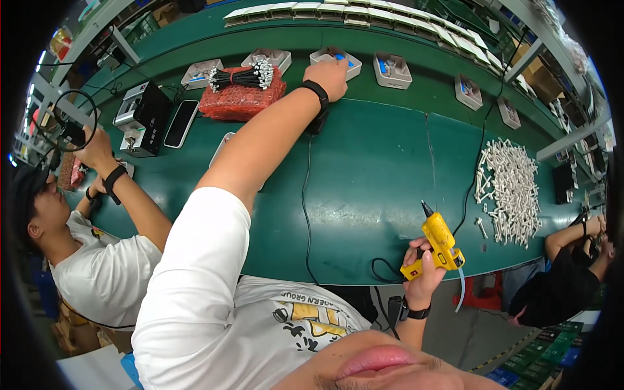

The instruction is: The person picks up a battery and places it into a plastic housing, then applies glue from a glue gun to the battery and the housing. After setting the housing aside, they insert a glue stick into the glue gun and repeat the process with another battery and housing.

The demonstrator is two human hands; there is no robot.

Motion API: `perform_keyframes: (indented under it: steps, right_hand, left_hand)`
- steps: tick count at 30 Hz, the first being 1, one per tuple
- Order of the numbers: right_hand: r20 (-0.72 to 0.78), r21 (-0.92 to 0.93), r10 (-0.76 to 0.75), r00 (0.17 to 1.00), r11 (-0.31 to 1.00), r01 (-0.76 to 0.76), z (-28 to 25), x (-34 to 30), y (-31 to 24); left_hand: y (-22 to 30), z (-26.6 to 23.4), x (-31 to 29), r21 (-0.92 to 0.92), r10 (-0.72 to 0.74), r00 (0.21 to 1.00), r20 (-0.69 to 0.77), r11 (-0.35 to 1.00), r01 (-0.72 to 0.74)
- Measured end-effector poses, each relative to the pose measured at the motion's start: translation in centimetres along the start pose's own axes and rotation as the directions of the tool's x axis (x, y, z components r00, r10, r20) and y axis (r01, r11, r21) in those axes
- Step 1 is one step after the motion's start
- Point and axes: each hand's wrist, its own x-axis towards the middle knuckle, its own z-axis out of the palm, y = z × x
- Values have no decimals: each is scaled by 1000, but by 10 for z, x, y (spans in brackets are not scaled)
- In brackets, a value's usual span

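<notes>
My left hand (327, 77) reaches across the bench into a small light-coloured bin (351, 70) holding blue pieces. Its fingers are bent down into the bin and mostly hidden, so any hold on a piece cannot be made out. At the bench's near edge, my right hand (424, 272) is wrapped round the handle of a yellow hot glue gun (439, 235). The gun's dark nozzle points up and away, and a pale glue stick (462, 290) hangs from its back end. A black object (316, 123) with a cable lies below my left wrist.
Red bubble wrap (234, 104) carries a bundle of black cables (239, 78). Beside it are a phone (181, 123) and a black box-shaped device (143, 119). More bins (392, 70) line the back. White parts (510, 195) are heaped at right. Co-workers sit on both sides.
</notes>
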Motion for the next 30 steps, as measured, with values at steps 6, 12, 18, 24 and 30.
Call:
perform_keyframes:
  steps: [6, 12, 18, 24, 30]
  right_hand:
    - [22, -6, -1, 1000, 1000, 2, -6, 5, -1]
    - [19, -19, 4, 1000, 1000, -4, -8, 7, 1]
    - [11, -18, -1, 1000, 1000, 2, -9, 9, 1]
    - [-9, 0, 1, 1000, 1000, -1, -7, 10, 1]
    - [2, -4, 9, 1000, 1000, -9, -1, 1, -3]
  left_hand:
    - [-32, -31, 15, 136, 77, 987, 139, 986, -96]
    - [-60, -47, 21, 221, 18, 954, 299, 971, -88]
    - [-65, -58, 32, 234, -81, 948, 307, 972, 8]
    - [-67, -51, 47, 275, -357, 875, 327, 922, 274]
    - [-89, -34, 47, 223, -387, 828, 405, 920, 321]
